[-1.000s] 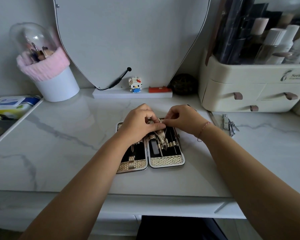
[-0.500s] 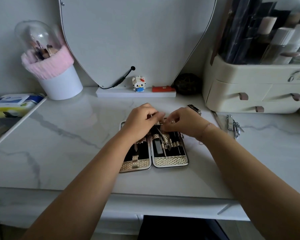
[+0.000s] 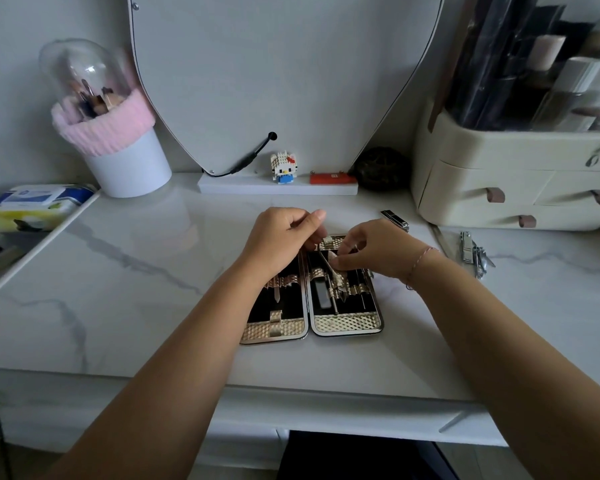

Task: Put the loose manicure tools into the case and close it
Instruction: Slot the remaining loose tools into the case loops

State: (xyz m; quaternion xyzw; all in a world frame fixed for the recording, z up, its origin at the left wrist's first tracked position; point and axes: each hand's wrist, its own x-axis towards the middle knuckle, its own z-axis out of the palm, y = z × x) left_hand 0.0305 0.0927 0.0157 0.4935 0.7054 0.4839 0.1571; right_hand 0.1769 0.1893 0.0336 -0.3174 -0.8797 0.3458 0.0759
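The manicure case (image 3: pixel 347 323) lies open flat on the marble desk, two black-lined halves with gold woven trim. My left hand (image 3: pixel 277 242) curls over the top of the left half, fingers bent; what it holds is hidden. My right hand (image 3: pixel 374 249) pinches a thin metal tool (image 3: pixel 328 271) that lies slanted across the right half, over the gold strap. Several slim tools sit under the straps. A loose nail clipper (image 3: pixel 395 220) lies just beyond my right hand. Other loose clippers (image 3: pixel 473 252) lie to the right.
A cream drawer organiser (image 3: pixel 499 188) with bottles stands at the back right. A heart-shaped mirror (image 3: pixel 284 64) with a small toy figure (image 3: pixel 284 168) is behind the case. A white brush cup (image 3: pixel 125 161) and a wipes pack (image 3: pixel 35 202) sit at the left.
My hands have drawn slightly apart at the case's top. My left thumb has lifted, and the slanted tool in the right half shows more clearly.
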